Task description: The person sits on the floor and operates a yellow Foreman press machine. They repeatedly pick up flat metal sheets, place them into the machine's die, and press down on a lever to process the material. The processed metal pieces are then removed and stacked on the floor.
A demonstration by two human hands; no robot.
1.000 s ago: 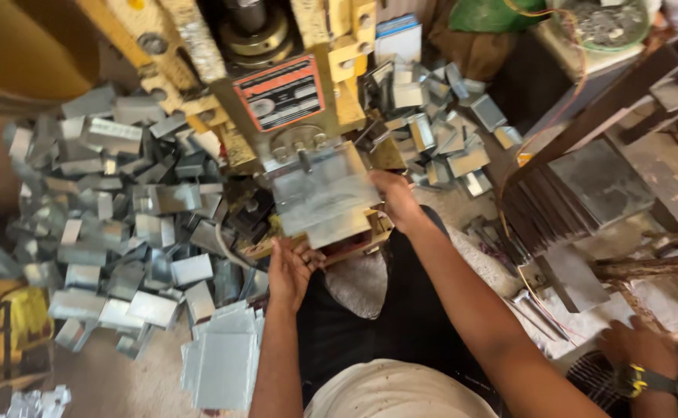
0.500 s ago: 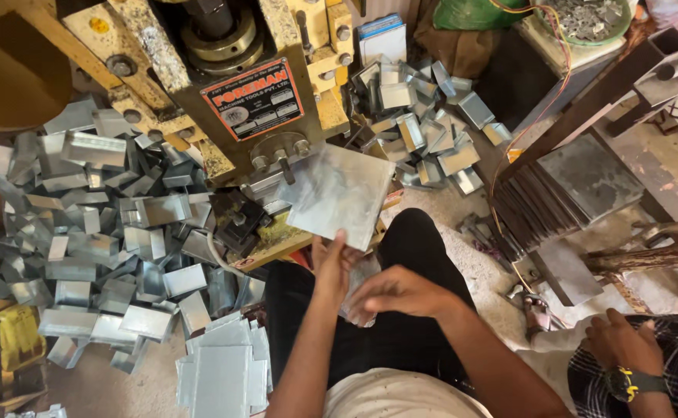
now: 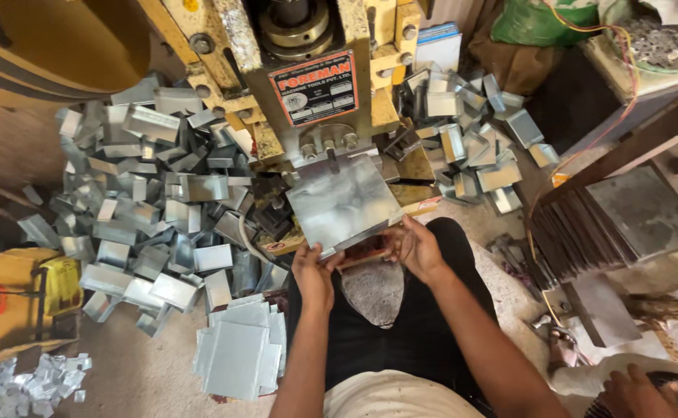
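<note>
A flat galvanised sheet blank [image 3: 344, 203] is gripped at its near edge by the left hand [image 3: 313, 272] and the right hand [image 3: 416, 246], fingers closed on it, and is laid on the bed of the yellow press [image 3: 308, 77]; this is judged the feeding step, for which the blank must be squared under the ram and the fingers drawn clear. A stack of flat blanks [image 3: 238, 356] lies at the near left, heaps of bent pieces [image 3: 153, 201] crowd both sides of the bed, and another person's hand [image 3: 625, 391] is seen at the lower right.

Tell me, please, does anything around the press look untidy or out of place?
Yes: bent metal pieces lie in a loose, jumbled heap left of the press, with more scattered on its right. The flat sheets are only roughly stacked.
</note>
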